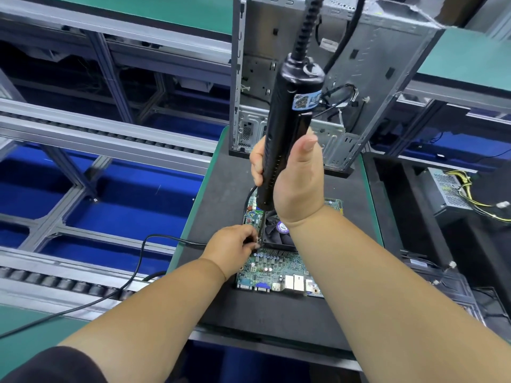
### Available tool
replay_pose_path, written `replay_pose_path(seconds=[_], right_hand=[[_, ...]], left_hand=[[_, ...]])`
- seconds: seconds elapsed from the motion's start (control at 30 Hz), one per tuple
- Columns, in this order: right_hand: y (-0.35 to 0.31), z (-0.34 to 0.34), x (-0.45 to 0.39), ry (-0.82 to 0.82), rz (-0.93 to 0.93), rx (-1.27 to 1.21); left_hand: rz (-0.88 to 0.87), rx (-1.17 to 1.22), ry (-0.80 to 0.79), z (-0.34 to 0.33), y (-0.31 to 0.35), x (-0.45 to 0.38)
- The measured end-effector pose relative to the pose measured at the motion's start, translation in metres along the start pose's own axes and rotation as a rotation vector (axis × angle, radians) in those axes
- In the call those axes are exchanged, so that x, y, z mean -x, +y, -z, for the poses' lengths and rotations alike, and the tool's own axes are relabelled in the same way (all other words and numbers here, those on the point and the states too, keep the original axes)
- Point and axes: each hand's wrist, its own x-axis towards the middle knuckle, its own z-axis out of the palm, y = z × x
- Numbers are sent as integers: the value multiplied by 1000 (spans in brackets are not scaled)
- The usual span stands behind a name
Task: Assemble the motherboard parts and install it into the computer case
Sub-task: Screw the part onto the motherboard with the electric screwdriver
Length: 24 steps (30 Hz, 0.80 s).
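Cooler fastening stage. The motherboard [276,268] lies flat on the dark mat [276,313] near the middle of the surface, its long axis running from the near edge toward the far edge and its port row facing the near edge. A cooler fan [278,232] already sits on the board. The right hand [287,178] wraps its fingers fully round the electric screwdriver [287,128], which stands nearly upright with a slight lean, bit down, cable end up. The left hand [235,248] pinches its fingertips at the bit's tip beside the fan's left corner, apparently steadying a screw; the screw itself is too small to make out. The computer case [331,78] stands upright at the far edge of the surface, open side toward the viewer, with no board inside. Judged from this, the task is in its early-to-middle part: the cooler is placed and being fastened, whereas installing the board into the case remains to be done.
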Motion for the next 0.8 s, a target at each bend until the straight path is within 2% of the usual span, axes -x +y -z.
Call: replay_pose_path(seconds=[0.23,0.4,0.57,0.8], right_hand=[[-1,-2,0,-33,3,17],[0,12,-1,57,1,114],[0,19,3,83,-20,172],[-17,17,0,138,35,79]], left_hand=[[44,41,13,-1,1,2],[34,27,16,0,2,1],[-71,-90,5,6,6,-4],[-82,-198,-21,5,9,-5]])
